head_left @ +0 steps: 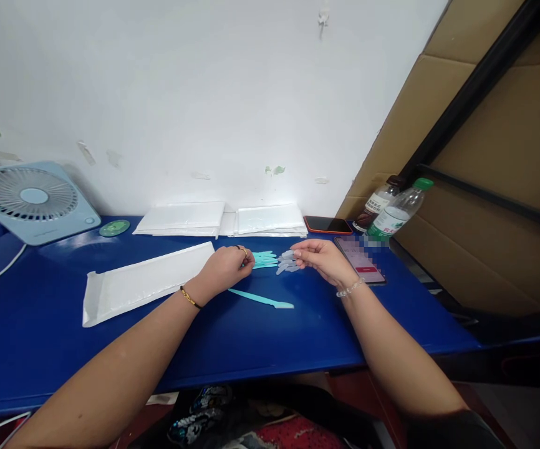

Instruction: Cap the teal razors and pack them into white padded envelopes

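Note:
Turquoise eyebrow razors (pixel 265 259) lie in a small pile at the middle of the blue table. My left hand (pixel 227 267) is closed at the pile's left side, with its fingers curled down; whatever they grip is hidden. Beside the razors is a little heap of translucent plastic caps (pixel 286 263). At that heap's right edge, my right hand (pixel 323 260) has thumb and forefinger pinched on a clear plastic cap (pixel 294 254). One single eyebrow razor (pixel 260 299) lies apart, nearer to me, with its pale blade end pointing right.
Left of my hand lies a white padded envelope (pixel 143 280). More white envelopes (pixel 181 218) are stacked by the wall. A blue fan (pixel 33 196) stands far left. Two phones, one black-screened (pixel 328 225) and one lit (pixel 363 265), and two bottles, including a green-capped bottle (pixel 398 212), are on the right.

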`<state>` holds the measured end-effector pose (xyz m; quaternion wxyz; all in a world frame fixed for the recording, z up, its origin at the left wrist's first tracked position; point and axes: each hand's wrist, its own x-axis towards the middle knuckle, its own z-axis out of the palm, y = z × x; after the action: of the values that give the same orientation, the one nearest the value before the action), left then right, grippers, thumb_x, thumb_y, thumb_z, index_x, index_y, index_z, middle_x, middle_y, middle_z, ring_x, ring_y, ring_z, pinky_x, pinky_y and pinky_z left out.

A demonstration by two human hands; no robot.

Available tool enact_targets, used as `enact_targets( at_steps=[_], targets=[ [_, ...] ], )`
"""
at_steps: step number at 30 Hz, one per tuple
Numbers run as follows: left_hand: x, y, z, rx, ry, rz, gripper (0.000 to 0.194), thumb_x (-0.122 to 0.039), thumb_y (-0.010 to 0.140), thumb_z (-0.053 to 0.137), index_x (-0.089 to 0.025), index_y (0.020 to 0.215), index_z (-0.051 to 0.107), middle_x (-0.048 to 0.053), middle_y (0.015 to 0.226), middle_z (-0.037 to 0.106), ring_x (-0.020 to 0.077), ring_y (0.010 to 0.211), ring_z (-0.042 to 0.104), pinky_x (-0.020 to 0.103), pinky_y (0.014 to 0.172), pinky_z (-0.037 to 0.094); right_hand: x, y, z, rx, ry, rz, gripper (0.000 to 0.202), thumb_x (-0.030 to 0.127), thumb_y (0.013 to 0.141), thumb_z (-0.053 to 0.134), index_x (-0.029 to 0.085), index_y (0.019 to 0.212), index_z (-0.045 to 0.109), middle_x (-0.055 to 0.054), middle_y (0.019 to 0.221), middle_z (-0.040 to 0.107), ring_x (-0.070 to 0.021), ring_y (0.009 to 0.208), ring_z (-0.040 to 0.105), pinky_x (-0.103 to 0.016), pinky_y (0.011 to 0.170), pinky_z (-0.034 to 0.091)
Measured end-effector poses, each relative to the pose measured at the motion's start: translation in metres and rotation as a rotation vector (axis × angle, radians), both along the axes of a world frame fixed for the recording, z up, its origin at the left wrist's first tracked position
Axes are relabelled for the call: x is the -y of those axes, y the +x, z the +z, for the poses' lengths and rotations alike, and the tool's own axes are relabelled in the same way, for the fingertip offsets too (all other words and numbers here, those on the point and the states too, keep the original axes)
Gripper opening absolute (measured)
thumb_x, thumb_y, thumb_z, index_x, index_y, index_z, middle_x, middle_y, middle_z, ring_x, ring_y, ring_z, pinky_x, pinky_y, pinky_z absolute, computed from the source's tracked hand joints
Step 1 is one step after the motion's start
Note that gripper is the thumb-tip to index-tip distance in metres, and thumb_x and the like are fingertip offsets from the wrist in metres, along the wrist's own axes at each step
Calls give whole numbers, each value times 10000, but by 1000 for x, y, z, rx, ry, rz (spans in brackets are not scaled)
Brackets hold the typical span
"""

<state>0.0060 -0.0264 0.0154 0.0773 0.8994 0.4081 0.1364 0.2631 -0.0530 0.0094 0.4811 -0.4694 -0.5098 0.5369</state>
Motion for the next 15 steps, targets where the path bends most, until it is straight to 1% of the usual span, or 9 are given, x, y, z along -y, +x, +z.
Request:
enact_targets(
  at_steps=[2,5,7,11,15],
  targets=[
    [-1,-1,-1,19,-3,-2,193,-241,818,449,-184,753,621,35,763,641,146,611,543,260,573,346,-1,-2,-2,12,8,-2,320,356,621,802,124,817,703,-33,649,664,-110,538,604,-239,525,509],
    [-2,-1,-2,43,-9,-7,195,-248,821,456,-184,762,631,32,758,643,146,618,545,259,572,353,-2,-6,-6,29,43,-46,305,398,651,774,120,738,684,-18,607,638,-94,491,578,-217,472,479],
    [-2,-1,-2,55,-17,-11,206,-258,827,454,-181,767,637,32,756,645,143,617,546,257,569,355,-1,-9,-6,40,47,-60,310,405,646,774,120,724,677,-15,599,634,-89,477,567,-211,459,467],
    [-1,0,-2,83,-35,-4,236,-285,840,440,-177,779,642,33,761,652,138,614,548,250,559,361,1,-14,-3,62,36,-37,328,417,636,776,115,706,666,-13,575,625,-90,470,563,-213,463,467],
    [1,1,-1,114,-75,-1,238,-303,843,446,-180,777,638,29,775,661,139,623,554,249,560,373,3,-19,-3,86,36,4,342,426,653,762,110,743,668,-19,597,637,-92,486,573,-219,484,478]
  ],
)
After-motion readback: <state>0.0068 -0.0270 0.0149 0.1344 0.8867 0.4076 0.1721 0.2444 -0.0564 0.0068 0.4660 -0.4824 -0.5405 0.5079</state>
